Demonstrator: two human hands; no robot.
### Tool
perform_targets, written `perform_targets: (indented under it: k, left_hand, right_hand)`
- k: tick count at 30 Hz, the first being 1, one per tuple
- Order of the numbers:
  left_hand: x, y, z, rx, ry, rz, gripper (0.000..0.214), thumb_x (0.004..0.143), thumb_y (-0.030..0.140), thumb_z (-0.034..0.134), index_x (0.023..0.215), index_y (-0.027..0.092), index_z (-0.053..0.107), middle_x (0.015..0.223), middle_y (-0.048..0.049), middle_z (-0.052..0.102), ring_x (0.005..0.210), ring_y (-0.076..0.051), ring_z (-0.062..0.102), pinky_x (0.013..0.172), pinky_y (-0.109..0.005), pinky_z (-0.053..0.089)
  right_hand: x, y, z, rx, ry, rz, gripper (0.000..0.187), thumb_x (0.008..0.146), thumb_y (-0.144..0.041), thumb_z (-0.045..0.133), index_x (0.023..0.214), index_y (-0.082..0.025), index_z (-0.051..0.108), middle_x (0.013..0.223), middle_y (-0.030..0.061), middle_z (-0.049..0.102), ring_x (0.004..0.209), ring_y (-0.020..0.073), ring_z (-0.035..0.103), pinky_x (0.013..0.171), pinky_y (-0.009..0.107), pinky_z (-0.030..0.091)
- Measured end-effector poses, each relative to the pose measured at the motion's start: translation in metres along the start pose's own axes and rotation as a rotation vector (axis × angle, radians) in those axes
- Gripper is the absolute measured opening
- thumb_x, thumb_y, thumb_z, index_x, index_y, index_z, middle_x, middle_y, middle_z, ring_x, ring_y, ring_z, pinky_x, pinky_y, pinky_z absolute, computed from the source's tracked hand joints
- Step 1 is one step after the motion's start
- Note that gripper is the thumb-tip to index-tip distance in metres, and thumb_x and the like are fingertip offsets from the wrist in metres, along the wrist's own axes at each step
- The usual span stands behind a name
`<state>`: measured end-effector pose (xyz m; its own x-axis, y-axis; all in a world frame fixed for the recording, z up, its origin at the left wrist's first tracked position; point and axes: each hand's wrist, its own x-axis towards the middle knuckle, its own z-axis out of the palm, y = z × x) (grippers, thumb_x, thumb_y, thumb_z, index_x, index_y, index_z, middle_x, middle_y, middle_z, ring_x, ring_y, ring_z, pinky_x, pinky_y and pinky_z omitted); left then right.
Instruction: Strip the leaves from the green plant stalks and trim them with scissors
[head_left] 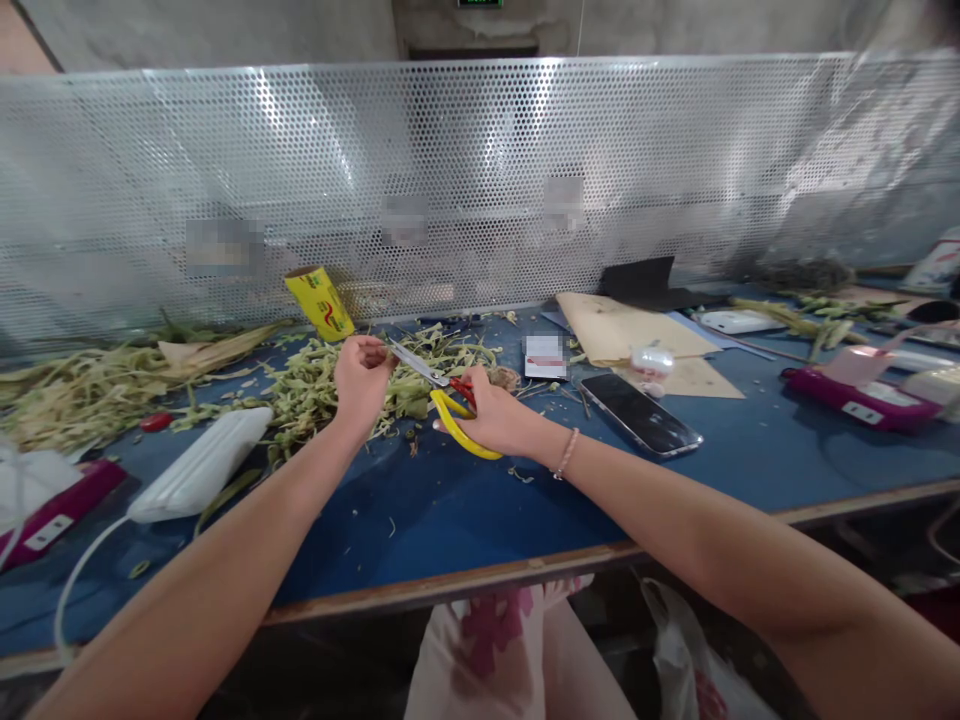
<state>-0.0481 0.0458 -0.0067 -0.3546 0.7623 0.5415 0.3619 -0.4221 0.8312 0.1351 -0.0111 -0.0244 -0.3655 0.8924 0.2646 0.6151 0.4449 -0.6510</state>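
Note:
My right hand [491, 410] is closed round the yellow handles of a pair of scissors [444, 394], whose steel blades point left toward my left hand. My left hand [361, 378] is closed in a pinch just left of the blade tips, holding something small that I cannot make out. Both hands hover over a blue-covered table [465, 510], right in front of a heap of green plant trimmings [330, 385].
A perforated metal screen [480, 180] walls off the back. A yellow roll [320, 303] leans there. A white power bank [201, 465] lies left, a black phone [640, 412] and white earbud case [652, 362] right, a magenta device [855, 390] far right.

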Motion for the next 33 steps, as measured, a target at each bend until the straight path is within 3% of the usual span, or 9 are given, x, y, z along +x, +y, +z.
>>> perform_targets:
  k: [33]
  left_hand:
    - [0.0011,-0.0051,0.0004,0.015,-0.016,0.009,0.027,0.053,0.016,0.067,0.073,0.018,0.048,0.063,0.004,0.053,0.058,-0.01,0.051,0.06,-0.025,0.041]
  right_hand:
    - [0.0001,-0.0002,-0.0018,0.057,-0.027,0.021,0.05,0.067,-0.05,0.058,0.097,-0.018,0.034,0.085,0.0063,0.057,0.066,0.0151,0.053,0.058,0.026,0.041]
